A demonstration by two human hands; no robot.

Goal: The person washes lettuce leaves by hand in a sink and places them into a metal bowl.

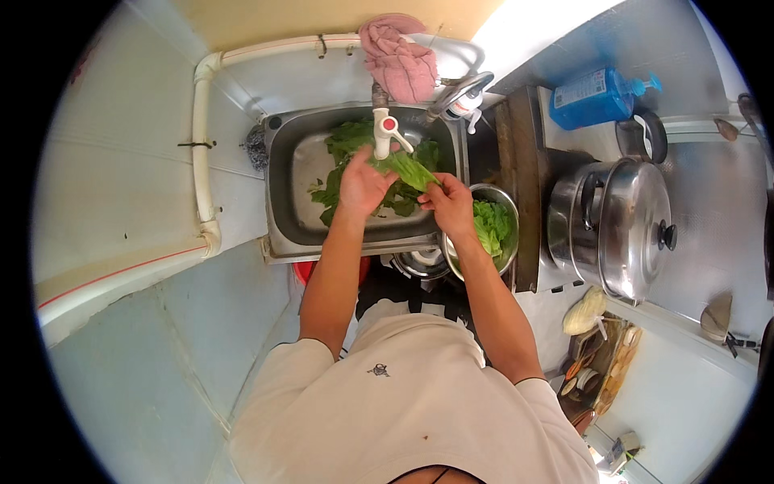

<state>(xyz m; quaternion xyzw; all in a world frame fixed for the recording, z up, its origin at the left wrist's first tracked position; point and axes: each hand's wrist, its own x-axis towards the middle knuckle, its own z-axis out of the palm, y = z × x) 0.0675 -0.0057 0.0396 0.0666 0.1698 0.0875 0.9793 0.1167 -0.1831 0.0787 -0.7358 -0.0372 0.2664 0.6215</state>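
My right hand pinches the end of a green leafy vegetable leaf between thumb and fingers. The leaf slants up toward the white plastic tap with a red-capped lever. Beside its other end, close under the spout, my left hand is spread with the palm turned up; whether it touches the leaf is hard to see. Below both hands, more dark green leaves lie in the stainless steel sink. To the right, partly behind my right forearm, a metal bowl holds lettuce-like leaves.
A pink cloth hangs above the tap, near a curved metal faucet. At right stand a lidded steel pot and a blue pump bottle. A steel wool scrubber sits at the sink's left edge; a white pipe runs along the wall.
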